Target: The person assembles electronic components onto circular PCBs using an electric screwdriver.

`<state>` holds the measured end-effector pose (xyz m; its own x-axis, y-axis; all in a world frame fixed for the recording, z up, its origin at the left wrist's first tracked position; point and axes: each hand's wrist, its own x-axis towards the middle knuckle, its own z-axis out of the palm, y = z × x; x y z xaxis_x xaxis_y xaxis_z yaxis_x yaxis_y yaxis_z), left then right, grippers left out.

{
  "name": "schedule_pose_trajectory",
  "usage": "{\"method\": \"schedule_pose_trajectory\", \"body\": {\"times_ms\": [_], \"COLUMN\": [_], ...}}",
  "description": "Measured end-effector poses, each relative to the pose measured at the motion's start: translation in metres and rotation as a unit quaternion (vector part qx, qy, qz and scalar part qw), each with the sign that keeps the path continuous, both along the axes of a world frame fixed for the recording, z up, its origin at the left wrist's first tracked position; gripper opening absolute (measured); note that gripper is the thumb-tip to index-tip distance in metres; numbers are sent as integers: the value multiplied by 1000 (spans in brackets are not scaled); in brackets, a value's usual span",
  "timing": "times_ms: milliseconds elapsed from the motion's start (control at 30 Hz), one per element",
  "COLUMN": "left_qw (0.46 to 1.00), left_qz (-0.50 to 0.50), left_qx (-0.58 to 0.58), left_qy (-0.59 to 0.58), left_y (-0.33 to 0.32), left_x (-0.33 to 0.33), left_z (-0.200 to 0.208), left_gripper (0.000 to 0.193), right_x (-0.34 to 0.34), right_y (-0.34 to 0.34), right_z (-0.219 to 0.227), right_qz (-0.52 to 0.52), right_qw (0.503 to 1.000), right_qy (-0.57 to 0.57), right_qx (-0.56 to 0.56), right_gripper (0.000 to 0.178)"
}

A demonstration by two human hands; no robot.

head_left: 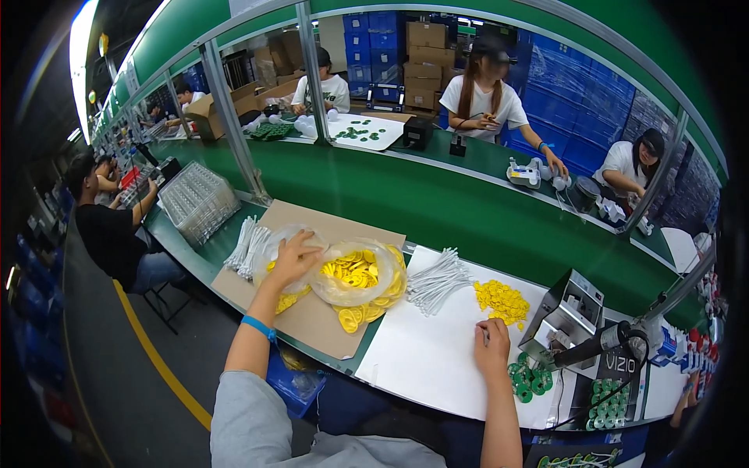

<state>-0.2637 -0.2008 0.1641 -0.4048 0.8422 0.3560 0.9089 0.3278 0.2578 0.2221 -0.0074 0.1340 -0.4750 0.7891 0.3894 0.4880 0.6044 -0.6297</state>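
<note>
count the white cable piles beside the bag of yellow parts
2: one pile left of the bag, another pile right of it; the bag could hide more.

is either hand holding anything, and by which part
Left hand: on clear bag, left side, grip unclear. Right hand: apparently a small grey thing, held part unclear.

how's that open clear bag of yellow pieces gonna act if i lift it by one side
The clear bag will probably be floppy, since its thin film looks wrinkled. It could well spill, because its mouth gapes open over the yellow pieces. Its weight would likely shift, as those pieces lie heaped and loose.
</note>
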Motion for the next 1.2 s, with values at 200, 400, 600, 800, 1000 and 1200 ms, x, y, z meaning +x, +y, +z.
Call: {"method": "schedule_pose_trajectory", "body": {"times_ms": [200,400,600,800,1000,1200], "left_qw": [973,990,972,978,965,973], "left_qz": [76,43,102,91,83,67], "left_qx": [188,-137,-211,-175,-35,217], "left_qy": [-111,18,0,-65,-246,51], "left_y": [-18,-14,-3,-14,-33,-17], "left_x": [-7,-14,-47,-45,-32,19], "left_z": [37,46,7,0,60,48], "left_gripper": [18,24,77,89,50,32], "right_x": [-2,3,5,9,14,6], "right_y": [8,10,4,-6,-4,0], "right_z": [-9,-12,-1,4,3,0], "right_qz": [6,6,13,2,6,4], "right_qw": [998,998,998,1000,1000,1000], "right_qy": [8,14,18,0,8,3], "right_qx": [55,67,60,6,10,11], "right_gripper": [6,7,6,8,9,9]}}
